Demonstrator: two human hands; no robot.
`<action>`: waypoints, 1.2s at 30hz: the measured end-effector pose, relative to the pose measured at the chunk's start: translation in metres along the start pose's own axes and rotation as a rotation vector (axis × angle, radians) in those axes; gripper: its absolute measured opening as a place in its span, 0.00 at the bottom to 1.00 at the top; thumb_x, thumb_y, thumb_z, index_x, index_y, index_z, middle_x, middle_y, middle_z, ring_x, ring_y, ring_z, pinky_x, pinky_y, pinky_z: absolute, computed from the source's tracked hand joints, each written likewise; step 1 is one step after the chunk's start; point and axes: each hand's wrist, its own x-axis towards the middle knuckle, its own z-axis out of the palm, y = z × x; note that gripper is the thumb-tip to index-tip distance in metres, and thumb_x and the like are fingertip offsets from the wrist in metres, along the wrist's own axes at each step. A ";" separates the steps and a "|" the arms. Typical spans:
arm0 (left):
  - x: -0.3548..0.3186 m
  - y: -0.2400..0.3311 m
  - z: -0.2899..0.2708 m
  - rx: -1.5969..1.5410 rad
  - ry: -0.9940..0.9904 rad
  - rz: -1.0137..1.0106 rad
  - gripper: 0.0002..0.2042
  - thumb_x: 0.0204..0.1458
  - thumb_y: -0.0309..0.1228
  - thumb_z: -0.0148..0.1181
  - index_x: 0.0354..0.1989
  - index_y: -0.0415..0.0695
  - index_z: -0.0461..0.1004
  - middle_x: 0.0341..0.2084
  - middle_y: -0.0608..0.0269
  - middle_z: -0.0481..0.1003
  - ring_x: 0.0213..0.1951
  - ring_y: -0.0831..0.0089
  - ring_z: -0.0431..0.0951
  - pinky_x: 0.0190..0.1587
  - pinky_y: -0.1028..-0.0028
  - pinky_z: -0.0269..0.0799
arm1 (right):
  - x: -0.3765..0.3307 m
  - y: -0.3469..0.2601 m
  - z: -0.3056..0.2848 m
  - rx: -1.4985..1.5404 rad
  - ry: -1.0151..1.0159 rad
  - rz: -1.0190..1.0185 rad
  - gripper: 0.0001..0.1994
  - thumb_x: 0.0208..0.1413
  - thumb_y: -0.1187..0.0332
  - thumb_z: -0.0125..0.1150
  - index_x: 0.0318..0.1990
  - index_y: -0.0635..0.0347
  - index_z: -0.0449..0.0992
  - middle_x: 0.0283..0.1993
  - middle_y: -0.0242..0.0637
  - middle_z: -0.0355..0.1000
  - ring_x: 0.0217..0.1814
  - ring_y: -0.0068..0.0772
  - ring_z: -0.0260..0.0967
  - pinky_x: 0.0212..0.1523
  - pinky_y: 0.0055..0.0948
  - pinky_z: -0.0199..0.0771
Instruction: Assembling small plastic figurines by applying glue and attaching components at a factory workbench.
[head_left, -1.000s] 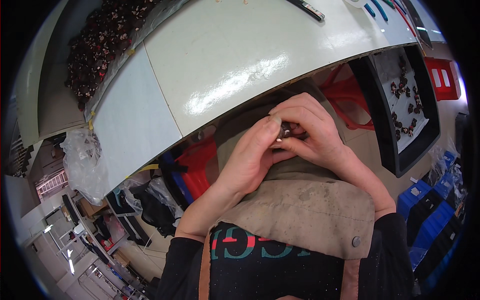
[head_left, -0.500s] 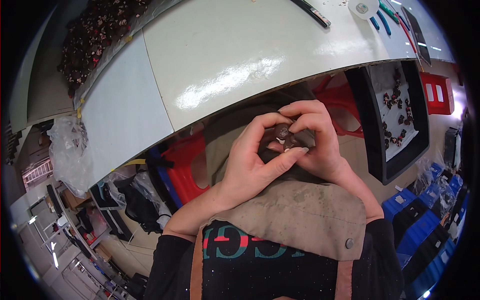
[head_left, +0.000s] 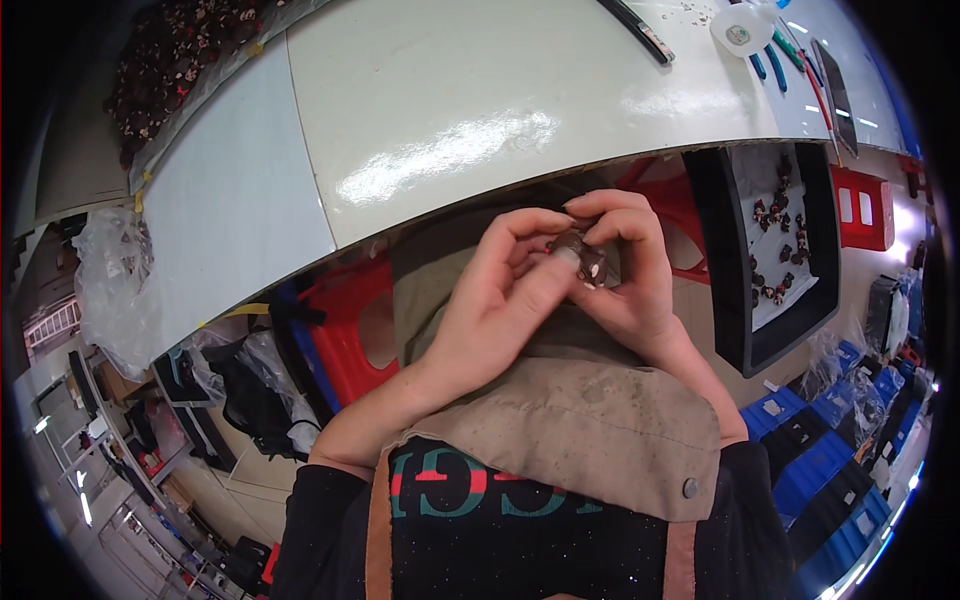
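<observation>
Both hands meet just below the near edge of the pale counter [head_left: 480, 130], above the person's lap. The left hand [head_left: 500, 300] and the right hand [head_left: 630, 270] have their fingers closed together on a small dark piece [head_left: 582, 258] with pale spots, pinched between thumbs and fingertips. Most of it is hidden by the fingers, so its exact shape cannot be told. It looks light and hard, small enough to slip away, so a grip by its edges with the fingertips seems the safest hold.

To the right of the fingers a black tray [head_left: 775, 250] with a pale lining holds more small dark pieces. Further right stands a red box [head_left: 862, 210] with pale rectangular labels, and below it a row of blue bins [head_left: 820, 450]. Left of the fingers sits a red stool [head_left: 350, 320], and further left a clear plastic bag [head_left: 115, 290]. Beyond the fingers, at the far right of the counter, lies a round white lid [head_left: 742, 28]
</observation>
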 end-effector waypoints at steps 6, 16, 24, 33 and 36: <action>0.003 -0.010 -0.008 -0.125 0.002 -0.027 0.13 0.61 0.31 0.46 0.51 0.40 0.62 0.43 0.63 0.69 0.47 0.79 0.69 0.51 0.77 0.66 | -0.001 0.002 0.000 0.047 0.005 0.074 0.24 0.36 0.77 0.72 0.41 0.58 0.65 0.46 0.42 0.66 0.47 0.37 0.66 0.44 0.29 0.69; 0.009 -0.011 -0.012 -0.094 0.034 -0.174 0.12 0.61 0.36 0.47 0.49 0.45 0.66 0.39 0.67 0.71 0.42 0.80 0.72 0.46 0.78 0.69 | -0.009 -0.001 -0.017 -0.008 -0.029 0.050 0.21 0.36 0.76 0.72 0.41 0.60 0.70 0.41 0.39 0.68 0.44 0.35 0.67 0.42 0.28 0.69; 0.006 -0.012 -0.010 -0.082 0.068 -0.182 0.13 0.62 0.38 0.45 0.47 0.44 0.67 0.38 0.68 0.71 0.41 0.81 0.72 0.45 0.78 0.69 | -0.009 -0.003 -0.015 0.016 -0.027 0.051 0.22 0.36 0.72 0.74 0.41 0.60 0.70 0.38 0.37 0.69 0.40 0.33 0.67 0.40 0.27 0.69; 0.006 -0.011 -0.010 -0.060 0.081 -0.181 0.14 0.62 0.39 0.44 0.47 0.44 0.67 0.38 0.67 0.71 0.41 0.81 0.72 0.45 0.78 0.69 | -0.011 -0.002 -0.015 0.017 -0.053 0.060 0.20 0.36 0.74 0.74 0.38 0.60 0.70 0.38 0.37 0.69 0.39 0.33 0.68 0.39 0.27 0.69; 0.005 -0.011 -0.011 -0.051 0.086 -0.180 0.15 0.62 0.41 0.43 0.47 0.43 0.67 0.38 0.67 0.71 0.41 0.80 0.72 0.45 0.78 0.69 | -0.015 0.001 -0.017 0.031 -0.124 0.077 0.21 0.38 0.73 0.73 0.39 0.61 0.66 0.41 0.40 0.65 0.44 0.33 0.64 0.46 0.27 0.63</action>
